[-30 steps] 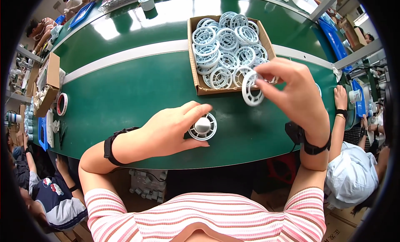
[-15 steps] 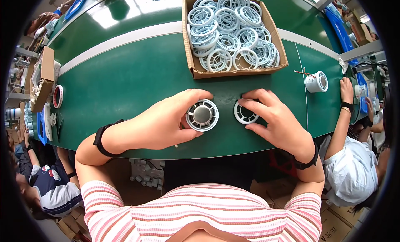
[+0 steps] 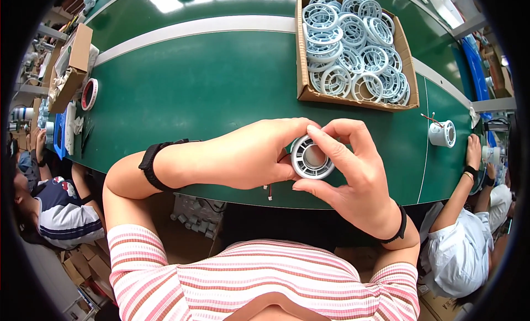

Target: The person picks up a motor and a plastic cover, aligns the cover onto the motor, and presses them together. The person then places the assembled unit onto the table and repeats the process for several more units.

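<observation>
Because the round part [image 3: 313,157] likely needs steadying, left hand [image 3: 262,150] and right hand [image 3: 353,169] clasp it half-curled from opposite sides, ring box [image 3: 302,78] near, presumably for reach.

Glossy green worktable [image 3: 193,86] with bright reflections [image 3: 165,0]

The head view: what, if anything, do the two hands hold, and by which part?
A round spoked part, by its rim: left hand at its left side, right hand at its right.

A short-sleeved white top [image 3: 265,268] with pink and brown stripes and brown neckline trim [image 3: 274,299] fills the lower centre; black wristbands [image 3: 148,166] show left and right.
</observation>
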Tool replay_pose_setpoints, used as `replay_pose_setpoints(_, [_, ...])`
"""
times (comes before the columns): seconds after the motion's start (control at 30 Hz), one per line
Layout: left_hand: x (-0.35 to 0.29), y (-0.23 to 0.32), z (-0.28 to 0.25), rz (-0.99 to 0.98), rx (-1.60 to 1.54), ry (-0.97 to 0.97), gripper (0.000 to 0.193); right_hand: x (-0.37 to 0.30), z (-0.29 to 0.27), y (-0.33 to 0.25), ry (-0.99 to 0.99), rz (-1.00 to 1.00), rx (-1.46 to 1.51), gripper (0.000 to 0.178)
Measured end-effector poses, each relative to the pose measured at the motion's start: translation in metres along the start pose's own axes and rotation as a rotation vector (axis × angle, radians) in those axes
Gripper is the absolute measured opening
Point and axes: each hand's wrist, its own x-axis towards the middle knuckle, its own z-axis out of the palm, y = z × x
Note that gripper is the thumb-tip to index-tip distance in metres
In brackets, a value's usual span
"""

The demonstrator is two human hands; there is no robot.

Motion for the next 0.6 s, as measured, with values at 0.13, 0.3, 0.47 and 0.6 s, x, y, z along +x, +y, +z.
replay_pose_setpoints(0.13, [0.001, 0.01, 0.001, -0.04, 0.095, 0.011, 0.054, -0.005, 0.003, 0.001, 0.046, 0.012, 0.005, 0.074])
replay_pose_setpoints(0.3, [0.0, 0.008, 0.004, 0.001, 0.156, 0.058, 0.058, -0.005, -0.005, 0.001, 0.055, 0.052, 0.09, 0.074])
replay_pose_setpoints(0.47, [-0.004, 0.005, 0.005, 0.073, 0.206, 0.102, 0.058, -0.024, -0.022, 0.017, 0.107, 0.188, -0.072, 0.067])
replay_pose_setpoints(0.6, [-0.005, 0.006, 0.006, 0.146, 0.318, 0.112, 0.06, -0.036, -0.024, 0.023, 0.072, 0.278, -0.361, 0.058])
